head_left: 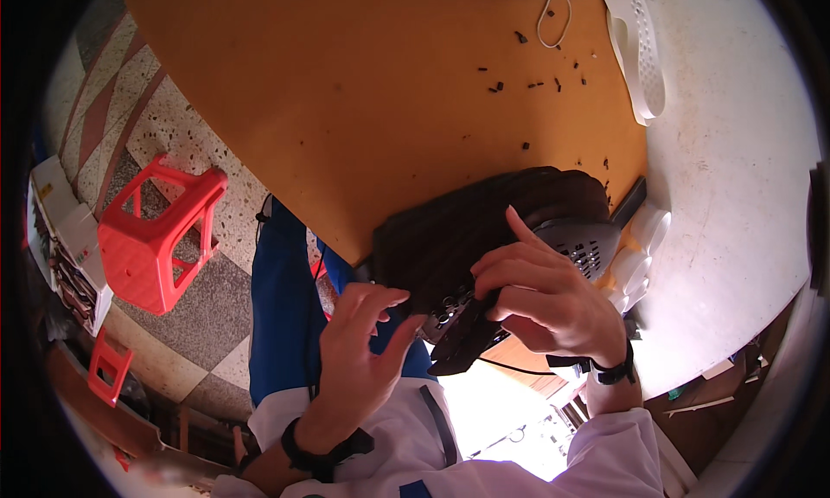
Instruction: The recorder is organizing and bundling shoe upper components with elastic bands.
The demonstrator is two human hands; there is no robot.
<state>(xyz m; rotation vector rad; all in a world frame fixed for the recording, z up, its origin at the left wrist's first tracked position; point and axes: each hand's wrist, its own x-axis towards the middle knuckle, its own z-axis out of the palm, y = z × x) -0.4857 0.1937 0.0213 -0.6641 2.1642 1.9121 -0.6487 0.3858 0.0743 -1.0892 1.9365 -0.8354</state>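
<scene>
A stack of black, flat, curved pieces (484, 221) lies at the near edge of the orange-brown table. Over its near side is a black plastic piece (462, 338) with small holes and round features, reaching past the table edge. My right hand (553, 295) is bent round this piece, fingertips on its upper side and one finger raised. Close to its left end is my left hand (367, 342), thumb and fingers apart with nothing visible between them. A dark grey perforated part (584, 243) sits beyond my right hand. Dark bands circle both wrists.
Small black scraps (500, 86) are scattered over the far part of the table (346, 83). A white perforated strip (638, 53) lies along its right edge by a white wall. A red plastic stool (160, 230) stands on the tiled floor at left. White rounded items (635, 264) lie at right.
</scene>
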